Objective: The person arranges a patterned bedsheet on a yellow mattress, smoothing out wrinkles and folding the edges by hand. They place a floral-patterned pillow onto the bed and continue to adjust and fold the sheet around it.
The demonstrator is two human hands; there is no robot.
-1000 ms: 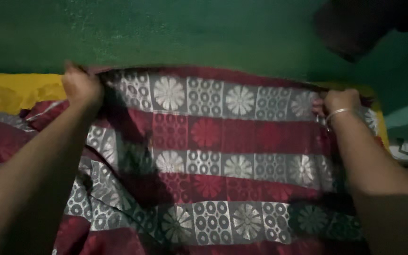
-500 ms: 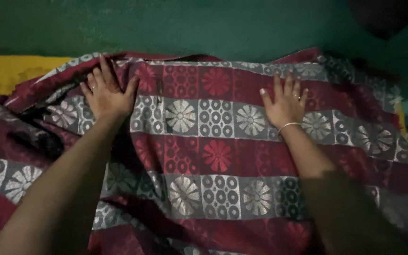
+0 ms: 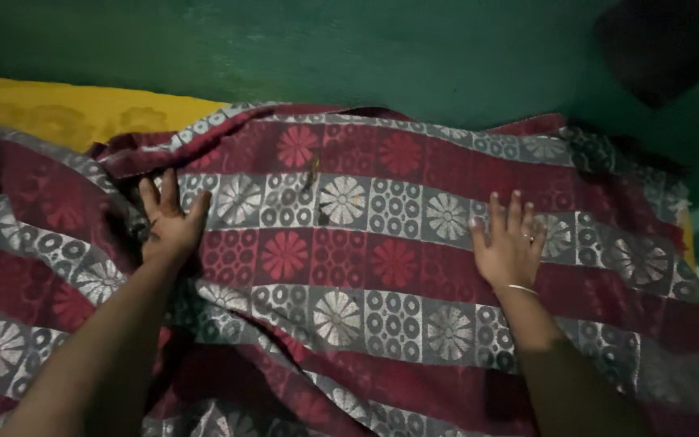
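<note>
So I've got this big blanket [image 3: 366, 267] spread out in front of me, maroon and grey stripes with flower and ring patterns all over it. It runs right up against the green wall [image 3: 325, 57] at the far edge, and there's a yellow sheet [image 3: 66, 113] peeking out from under it at the upper left.

My left hand [image 3: 167, 226] lies flat on the blanket, palm down, fingers [image 3: 155, 194] spread wide, nothing pinched. It's sitting just beside a rumpled fold on the left side, where the cloth bunches up a lot.

My right hand [image 3: 511, 247] is doing the same thing over on the right, flat and open with the fingers fanned out, pressing on a grey stripe. There's a thin bangle [image 3: 519, 288] on that wrist. The two hands are well apart, with smooth blanket between them.
</note>
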